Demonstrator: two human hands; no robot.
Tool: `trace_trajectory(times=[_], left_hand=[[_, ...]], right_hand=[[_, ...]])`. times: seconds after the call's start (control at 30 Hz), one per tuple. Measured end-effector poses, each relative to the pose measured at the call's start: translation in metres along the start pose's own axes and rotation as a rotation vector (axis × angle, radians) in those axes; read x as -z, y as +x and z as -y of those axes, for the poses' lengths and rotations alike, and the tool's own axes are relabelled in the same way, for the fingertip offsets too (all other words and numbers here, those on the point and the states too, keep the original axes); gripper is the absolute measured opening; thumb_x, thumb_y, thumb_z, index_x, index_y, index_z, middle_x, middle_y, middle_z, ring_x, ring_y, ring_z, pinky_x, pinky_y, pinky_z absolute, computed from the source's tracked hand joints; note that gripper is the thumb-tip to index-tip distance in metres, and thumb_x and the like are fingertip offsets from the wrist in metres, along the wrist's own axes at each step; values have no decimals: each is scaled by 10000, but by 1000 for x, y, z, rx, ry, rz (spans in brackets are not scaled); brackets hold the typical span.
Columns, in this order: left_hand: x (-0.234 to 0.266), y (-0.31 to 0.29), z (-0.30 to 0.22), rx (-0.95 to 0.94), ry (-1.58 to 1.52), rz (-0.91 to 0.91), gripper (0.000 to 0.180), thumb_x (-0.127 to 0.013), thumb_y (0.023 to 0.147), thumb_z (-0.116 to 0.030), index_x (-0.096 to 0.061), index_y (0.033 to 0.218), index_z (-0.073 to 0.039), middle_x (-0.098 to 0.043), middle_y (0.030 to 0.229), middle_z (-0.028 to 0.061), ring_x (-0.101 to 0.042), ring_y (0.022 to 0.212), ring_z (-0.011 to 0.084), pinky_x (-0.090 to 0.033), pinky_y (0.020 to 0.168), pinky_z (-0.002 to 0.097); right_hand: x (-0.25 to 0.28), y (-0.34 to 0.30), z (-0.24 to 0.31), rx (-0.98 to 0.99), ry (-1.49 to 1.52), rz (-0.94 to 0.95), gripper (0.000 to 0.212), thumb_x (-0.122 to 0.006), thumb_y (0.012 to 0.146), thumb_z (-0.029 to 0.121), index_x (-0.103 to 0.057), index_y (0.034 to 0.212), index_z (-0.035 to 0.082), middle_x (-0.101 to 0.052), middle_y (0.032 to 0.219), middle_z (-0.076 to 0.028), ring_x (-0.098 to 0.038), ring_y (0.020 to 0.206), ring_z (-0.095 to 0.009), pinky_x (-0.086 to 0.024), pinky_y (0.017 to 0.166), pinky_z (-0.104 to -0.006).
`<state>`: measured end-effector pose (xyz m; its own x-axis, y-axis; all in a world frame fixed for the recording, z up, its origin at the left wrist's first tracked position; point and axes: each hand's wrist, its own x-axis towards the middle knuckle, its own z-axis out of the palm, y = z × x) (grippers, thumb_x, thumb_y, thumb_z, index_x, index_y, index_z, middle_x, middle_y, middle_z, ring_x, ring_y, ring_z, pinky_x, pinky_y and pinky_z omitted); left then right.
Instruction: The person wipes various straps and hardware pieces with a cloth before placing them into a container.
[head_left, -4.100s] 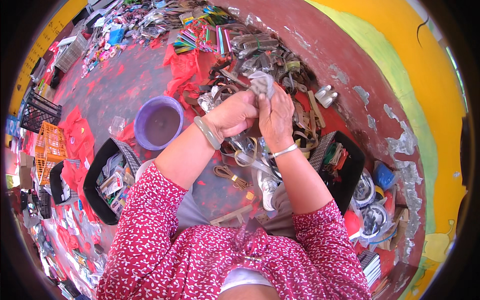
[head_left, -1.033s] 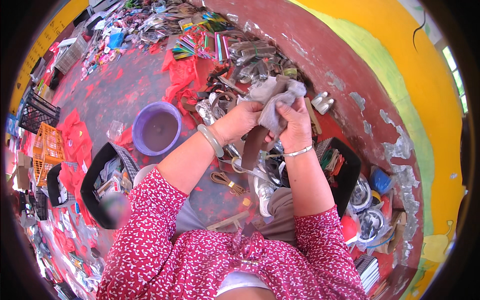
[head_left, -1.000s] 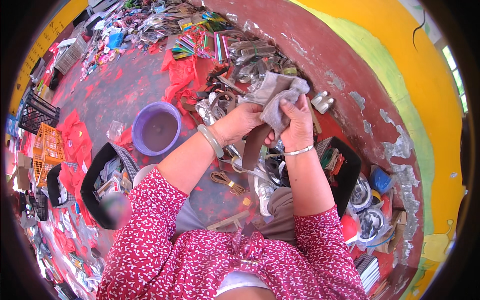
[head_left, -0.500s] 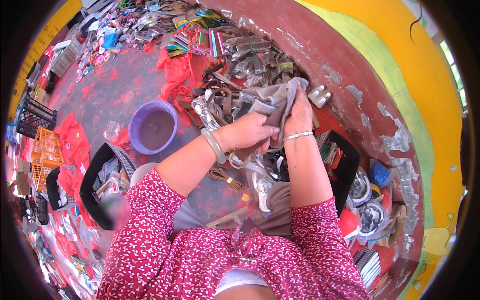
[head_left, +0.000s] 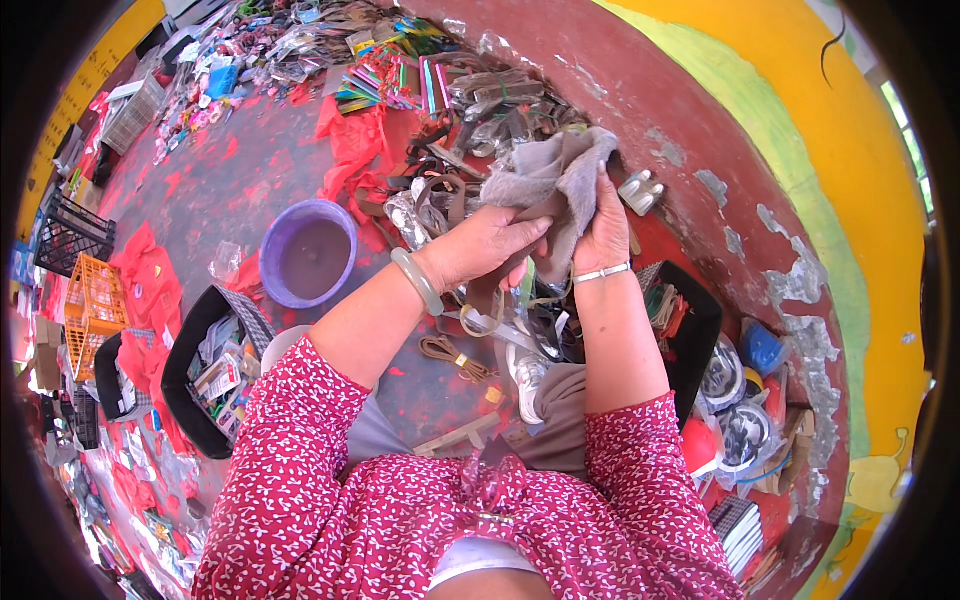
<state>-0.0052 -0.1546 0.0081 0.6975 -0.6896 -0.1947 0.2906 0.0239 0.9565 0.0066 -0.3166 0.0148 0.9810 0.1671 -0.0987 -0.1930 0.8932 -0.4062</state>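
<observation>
A grey cloth (head_left: 565, 165) hangs bunched in front of me, with my right hand (head_left: 604, 232) closed on its right side. Between thumb and fingers, my left hand (head_left: 488, 245) grips a flat brown belt (head_left: 482, 296). One part of the belt runs up against the cloth's underside, and another hangs below the left hand. The fold of cloth hides the right fingertips and part of the belt. Beyond the hands lies a pile of belts and clear plastic wrappers (head_left: 500, 95).
To the left stands a purple bucket (head_left: 350, 250) of murky water. Black bins of small goods (head_left: 180, 385) flank my legs. A coiled brown cord (head_left: 455, 357) lies near my shoe (head_left: 530, 385). The peeling red wall (head_left: 700, 190) rises close on the right.
The grey cloth has lifted slightly and spread out more over the belt. My left hand has shifted a little up and left, and more of the belt shows below it.
</observation>
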Motion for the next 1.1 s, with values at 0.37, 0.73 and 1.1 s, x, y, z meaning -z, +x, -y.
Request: trace_trajectory(times=[0.37,0.73,1.1], left_hand=[[-23,2,-4,55,297,-9,340,-438,907,-289,-530,726,-17,-522,471,41,-481,391,101,-375,382,224],[-6,-13,-9,-42,18,26,309,-431,918,-301,-551,836,-28,-562,597,30,-537,509,91,-423,455,208],[18,-16,-29,-219,-55,-4,265,-414,925,-246,-556,945,-22,-588,734,62,-571,643,126,-467,588,235]], right_hand=[[16,19,-6,360,-246,-369,173,-552,810,20,-526,981,12,-596,899,-92,-595,784,-215,-500,699,-343],[7,18,42,374,-52,-262,427,-342,908,408,-509,1103,66,-531,1135,-104,-478,1072,-306,-352,948,-466],[-6,3,16,63,-159,84,494,-417,889,443,-483,1149,28,-546,1121,-124,-511,1048,-273,-372,933,-416]])
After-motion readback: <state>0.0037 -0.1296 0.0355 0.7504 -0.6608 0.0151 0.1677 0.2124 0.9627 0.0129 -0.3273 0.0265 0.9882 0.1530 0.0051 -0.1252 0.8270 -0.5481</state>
